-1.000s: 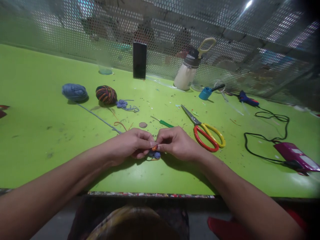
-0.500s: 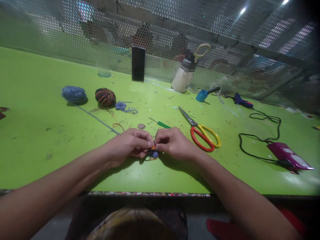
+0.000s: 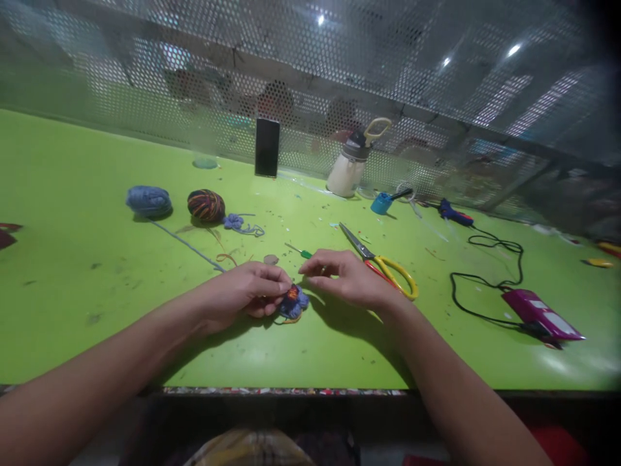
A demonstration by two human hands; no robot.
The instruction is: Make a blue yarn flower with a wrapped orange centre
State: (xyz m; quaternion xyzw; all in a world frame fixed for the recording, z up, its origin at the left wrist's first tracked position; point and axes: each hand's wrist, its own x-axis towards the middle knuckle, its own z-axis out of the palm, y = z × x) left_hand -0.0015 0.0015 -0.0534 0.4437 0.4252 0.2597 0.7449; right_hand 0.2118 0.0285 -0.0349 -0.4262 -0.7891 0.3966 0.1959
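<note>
My left hand [image 3: 255,290] pinches the upper left edge of a small crocheted flower [image 3: 301,300], blue petals around an orange and dark centre. Part of the flower is hidden by my fingers. Just right of it, my right hand [image 3: 342,275] hovers with thumb and fingers apart, holding nothing visible. Beyond that hand lies a crochet hook [image 3: 305,254] with a green handle, its end covered by my fingers. Blue yarn runs from a blue yarn ball [image 3: 148,201] toward my left hand. A multicoloured yarn ball [image 3: 206,206] sits beside a second blue crocheted flower [image 3: 233,222].
Scissors [image 3: 383,262] with red and yellow handles lie behind my right forearm. Along the back stand a phone [image 3: 267,147], a bottle [image 3: 347,168] and a blue pot [image 3: 381,203]. To the right are a glue gun [image 3: 455,212], a black cord and a purple packet [image 3: 541,315].
My right hand has let go of the flower and drawn slightly right, its fingers parting. More of the flower shows in my left hand. The camera view has tilted up a little.
</note>
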